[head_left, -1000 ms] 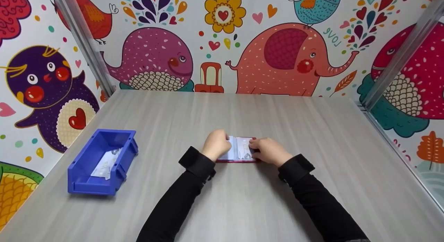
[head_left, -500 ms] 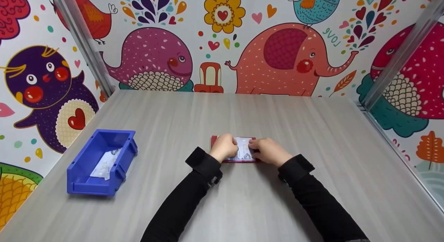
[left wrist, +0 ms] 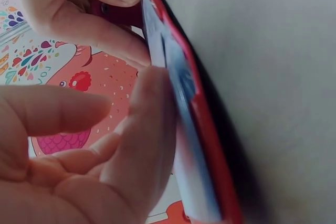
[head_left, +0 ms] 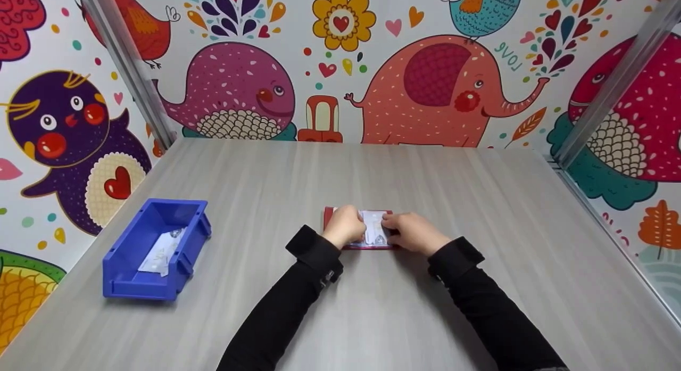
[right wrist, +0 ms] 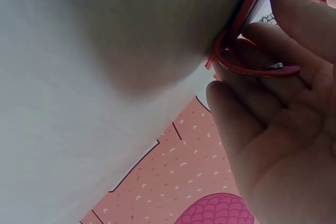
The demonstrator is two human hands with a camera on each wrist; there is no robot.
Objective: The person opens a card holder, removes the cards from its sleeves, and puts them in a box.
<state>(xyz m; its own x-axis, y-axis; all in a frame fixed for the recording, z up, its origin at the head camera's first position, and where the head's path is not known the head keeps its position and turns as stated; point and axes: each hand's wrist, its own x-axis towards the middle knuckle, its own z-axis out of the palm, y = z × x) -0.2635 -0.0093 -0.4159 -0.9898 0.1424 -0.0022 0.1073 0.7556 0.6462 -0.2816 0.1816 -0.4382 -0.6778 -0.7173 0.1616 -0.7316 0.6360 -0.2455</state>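
Note:
A red card wallet [head_left: 329,217] lies unfolded at the middle of the table, with clear sleeves inside. A pale printed card [head_left: 374,227] shows on its right half. My left hand [head_left: 346,224] presses on the sleeves near the fold; in the left wrist view its fingers [left wrist: 149,124] are extended against them and the thumb stands apart. My right hand [head_left: 416,232] grips the wallet's right edge, thumb on top. A red strap with a metal snap [right wrist: 257,72] curls beside that hand's fingers in the right wrist view. The left hand partly hides the left half.
A blue bin [head_left: 139,289] stands at the left of the table, with white cards [head_left: 163,252] marked VIP inside. Printed wall panels [head_left: 330,67] and metal posts [head_left: 130,67] bound the table [head_left: 367,174] at the back and sides.
My left hand has moved right from the wallet's left half towards the fold, uncovering the red left edge. In the last half second it barely shifts. The right hand stays on the right edge.

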